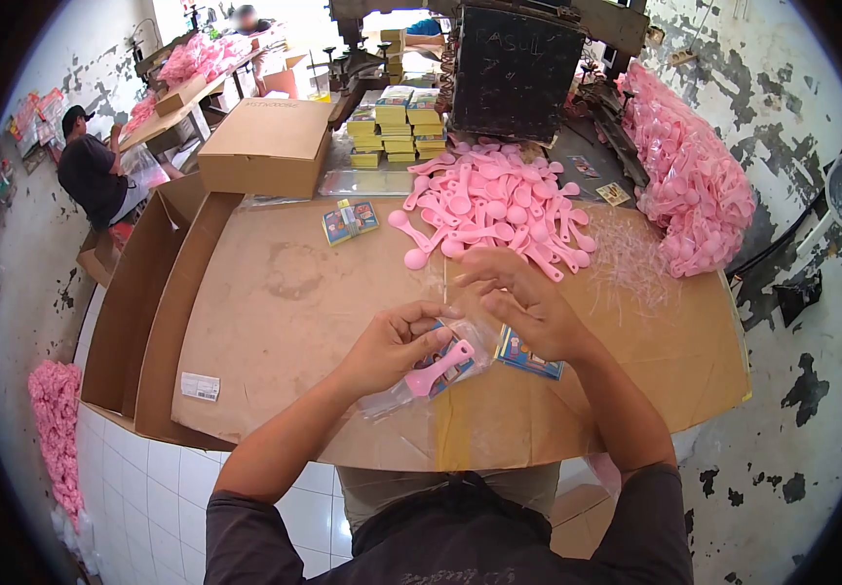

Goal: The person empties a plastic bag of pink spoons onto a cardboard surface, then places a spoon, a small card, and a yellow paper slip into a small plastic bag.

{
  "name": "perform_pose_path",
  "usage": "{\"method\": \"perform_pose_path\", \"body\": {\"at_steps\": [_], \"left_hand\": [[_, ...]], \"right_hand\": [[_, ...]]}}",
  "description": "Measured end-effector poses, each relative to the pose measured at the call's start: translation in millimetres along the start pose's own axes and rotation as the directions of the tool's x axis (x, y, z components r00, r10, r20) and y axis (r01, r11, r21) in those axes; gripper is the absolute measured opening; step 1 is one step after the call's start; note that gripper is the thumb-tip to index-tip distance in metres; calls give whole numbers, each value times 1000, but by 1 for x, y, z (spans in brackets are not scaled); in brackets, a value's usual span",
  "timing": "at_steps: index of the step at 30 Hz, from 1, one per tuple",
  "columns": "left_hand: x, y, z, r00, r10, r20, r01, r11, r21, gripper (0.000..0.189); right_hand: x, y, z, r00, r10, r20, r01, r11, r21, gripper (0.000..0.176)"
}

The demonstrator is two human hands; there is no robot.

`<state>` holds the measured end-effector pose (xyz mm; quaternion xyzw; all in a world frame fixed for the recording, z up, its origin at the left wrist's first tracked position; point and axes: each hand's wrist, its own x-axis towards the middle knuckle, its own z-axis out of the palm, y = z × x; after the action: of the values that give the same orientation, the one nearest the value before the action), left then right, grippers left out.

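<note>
My left hand (397, 341) pinches a clear plastic bag (480, 343) over the cardboard-covered table. A pink measuring spoon (440, 369) and a blue printed card show at the bag, the spoon lying slantwise over the card. To the right, my right hand (523, 307) is raised with its fingers bent and apart, and nothing shows in them. Below it, a small stack of blue printed cards (530, 356) lies on the cardboard. A heap of pink spoons (499, 200) spreads just beyond my hands.
A banded bundle of cards (350, 223) lies left of the heap. Behind stand stacked card bundles (397, 122) and a closed carton (267, 136). An open carton (138, 312) borders the table's left side. Bagged pink spoons (684, 175) pile up at right. A person (95, 171) sits far left.
</note>
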<state>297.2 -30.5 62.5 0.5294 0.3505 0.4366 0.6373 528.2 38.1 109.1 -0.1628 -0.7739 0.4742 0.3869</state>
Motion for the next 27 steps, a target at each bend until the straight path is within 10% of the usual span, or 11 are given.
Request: {"method": "perform_pose_path", "body": {"at_steps": [4, 7, 10, 16, 22, 27], "left_hand": [[-3, 5, -1, 998, 4, 57, -3, 1000, -24, 39], [2, 0, 10, 926, 363, -101, -362, 932, 26, 42], [-3, 9, 3, 889, 452, 71, -444, 816, 370, 44], [-12, 31, 36, 854, 512, 91, -477, 701, 531, 44], [-7, 23, 34, 944, 328, -22, -314, 920, 237, 36], [-6, 20, 34, 943, 304, -132, -263, 928, 264, 37]], "right_hand": [[8, -28, -6, 955, -150, 255, 250, 869, -427, 10], [17, -63, -7, 922, -364, 130, 385, 830, -403, 10], [14, -91, -7, 921, -284, 267, 384, 543, -747, 9], [13, -85, -4, 977, -189, 101, 205, 687, -697, 12], [8, -79, -4, 997, -65, 43, 77, 757, -649, 13], [13, -72, 12, 893, -438, 103, 324, 465, -824, 18]]}}
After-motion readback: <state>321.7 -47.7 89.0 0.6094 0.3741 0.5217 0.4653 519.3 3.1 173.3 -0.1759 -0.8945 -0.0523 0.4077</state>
